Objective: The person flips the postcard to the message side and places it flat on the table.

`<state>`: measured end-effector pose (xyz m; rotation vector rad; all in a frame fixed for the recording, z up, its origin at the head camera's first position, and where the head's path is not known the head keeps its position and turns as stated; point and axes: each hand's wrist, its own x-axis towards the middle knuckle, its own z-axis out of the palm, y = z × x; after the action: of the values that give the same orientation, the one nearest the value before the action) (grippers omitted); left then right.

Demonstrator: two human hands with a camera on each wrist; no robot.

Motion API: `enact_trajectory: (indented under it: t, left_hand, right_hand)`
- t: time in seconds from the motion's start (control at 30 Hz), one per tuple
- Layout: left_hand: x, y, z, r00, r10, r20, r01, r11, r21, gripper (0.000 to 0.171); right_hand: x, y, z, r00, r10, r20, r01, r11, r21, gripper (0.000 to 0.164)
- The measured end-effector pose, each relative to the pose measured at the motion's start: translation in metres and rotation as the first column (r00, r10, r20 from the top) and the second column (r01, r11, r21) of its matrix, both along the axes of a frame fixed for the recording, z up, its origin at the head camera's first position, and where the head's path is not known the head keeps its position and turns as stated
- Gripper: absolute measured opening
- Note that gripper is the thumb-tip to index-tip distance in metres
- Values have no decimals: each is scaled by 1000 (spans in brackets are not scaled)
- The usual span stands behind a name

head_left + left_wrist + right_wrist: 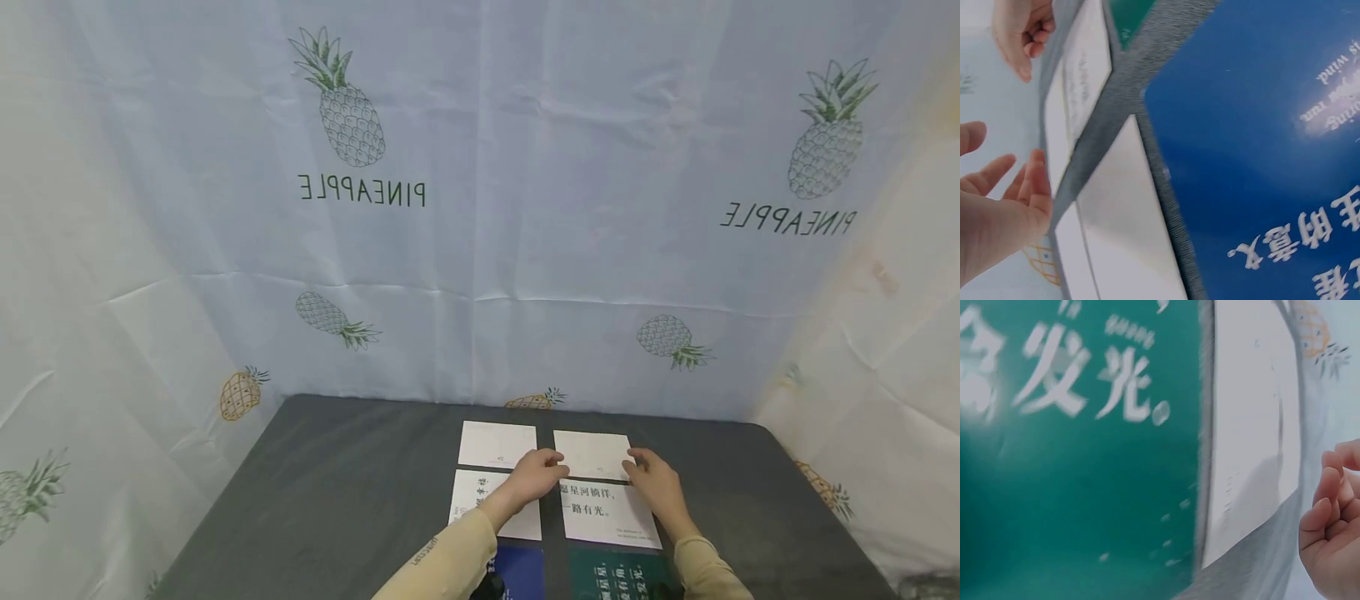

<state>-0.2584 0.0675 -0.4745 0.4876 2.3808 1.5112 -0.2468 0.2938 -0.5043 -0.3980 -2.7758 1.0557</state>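
Cards lie in two columns on a dark table. A nearly plain white card [591, 454] tops the right column, between my two hands. At its left edge is my left hand [534, 475], fingers loosely bent and thumb apart. By its right edge is my right hand [657, 485], fingers loosely curled. Neither wrist view shows anything held; contact with the card cannot be told. Below it lies a white card with black Chinese characters [611, 521]. The left column has a plain white card [491, 442] and a printed white card [525, 525], partly hidden by my left hand and forearm.
Nearer me lie a blue card [1235, 137] and a green card [1085, 469], both with white characters. The dark tabletop [322, 492] extends to both sides. A pale curtain [465, 242] with pineapple prints hangs behind the table and along the sides.
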Motion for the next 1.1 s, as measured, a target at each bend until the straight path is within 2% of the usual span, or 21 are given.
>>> enact_trajectory:
  t: [0.17, 0.33, 0.53, 0.73, 0.87, 1.0, 1.1]
  left_hand:
    - [1, -9, 8, 1000, -9, 13, 9, 1000, 30, 35]
    - [0, -22, 10, 1000, -10, -3, 10, 998, 60, 34]
    - [2, -39, 9, 999, 43, -16, -42, 997, 70, 30]
    - [5, -56, 4, 994, 71, -82, -69, 997, 21, 32]
    - [9, -70, -2, 987, 70, -146, -75, 997, -26, 33]
    - [12, -83, -7, 982, 83, -167, -91, 995, -41, 33]
    - [15, -92, -12, 973, 99, -207, -119, 989, -84, 34]
  right_hand:
    - [2, -11, 11, 999, 35, -38, -35, 999, -4, 39]
    - [3, -28, 18, 997, 55, -55, -58, 997, -48, 36]
    - [7, -52, 32, 995, 84, -48, -89, 990, -107, 34]
    - [13, -77, 33, 992, 102, -78, -114, 978, -174, 33]
    - [20, -91, 30, 986, 138, -90, -151, 974, -170, 32]
    - [25, -102, 27, 980, 180, -86, -193, 966, -171, 34]
    - [27, -107, 24, 974, 217, -68, -226, 961, -162, 37]
